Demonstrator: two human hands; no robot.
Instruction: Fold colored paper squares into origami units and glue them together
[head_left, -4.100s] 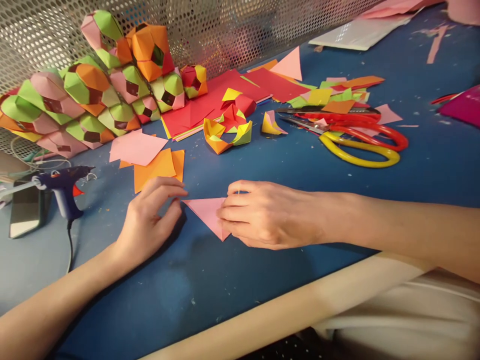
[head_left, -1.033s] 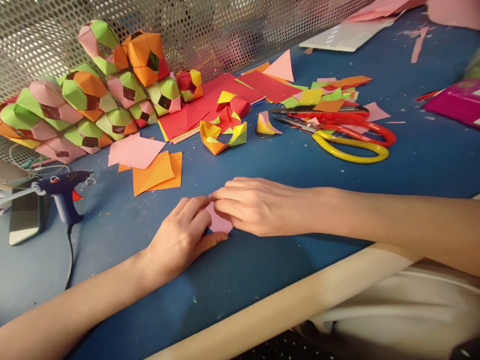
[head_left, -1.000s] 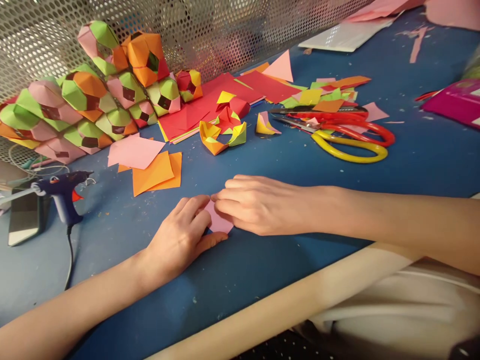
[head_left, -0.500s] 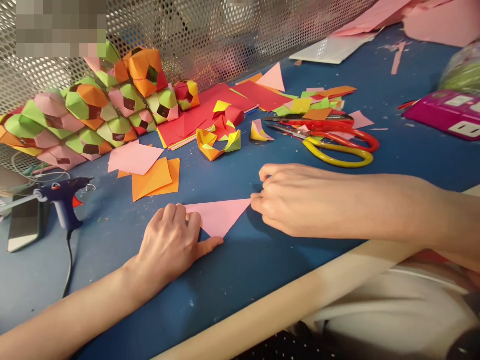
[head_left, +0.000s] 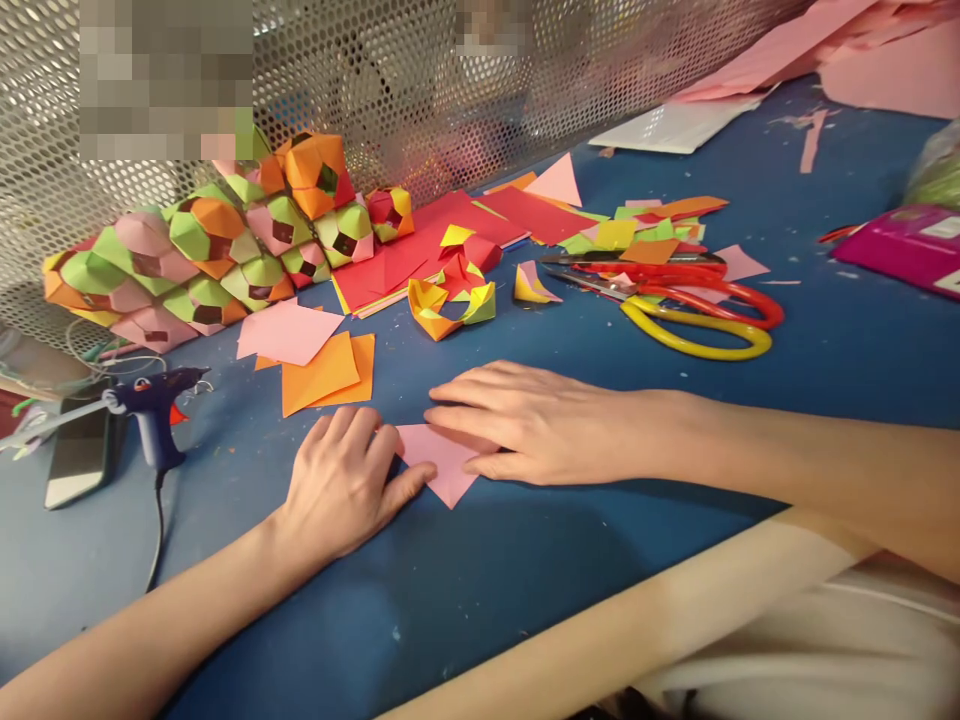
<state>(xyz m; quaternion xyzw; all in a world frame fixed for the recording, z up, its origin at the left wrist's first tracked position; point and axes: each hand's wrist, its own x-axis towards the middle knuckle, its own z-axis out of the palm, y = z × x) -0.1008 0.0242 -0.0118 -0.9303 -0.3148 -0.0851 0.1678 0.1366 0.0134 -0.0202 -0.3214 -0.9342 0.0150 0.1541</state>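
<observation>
A folded piece of pink paper (head_left: 444, 468) lies on the blue tabletop with a point toward me. My left hand (head_left: 345, 480) holds it down at its left end, fingers bent and thumb stretched along it; the fingertips and the paper's left corner are hidden. From the right, my right hand (head_left: 529, 425) rests over the paper's upper right part, palm down, fingers stretched out, thumb near the right edge. Beyond the left hand lie orange paper squares (head_left: 321, 372) and a pink square (head_left: 292, 332). A yellow, red and orange folded paper ring (head_left: 442, 325) sits farther back.
Yellow-handled scissors (head_left: 701, 325) and red-handled scissors (head_left: 739, 290) lie by paper scraps (head_left: 645, 228). Folded paper balls (head_left: 210, 235) are joined against a perforated metal screen (head_left: 420, 110). At left are a glue gun (head_left: 157, 405) and a phone (head_left: 79, 450). A magenta packet (head_left: 896, 250) lies right.
My right hand has left its pinch at the paper's right corner and moved left, flattening over the paper. The left hand stays on the left end. The view has shifted slightly.
</observation>
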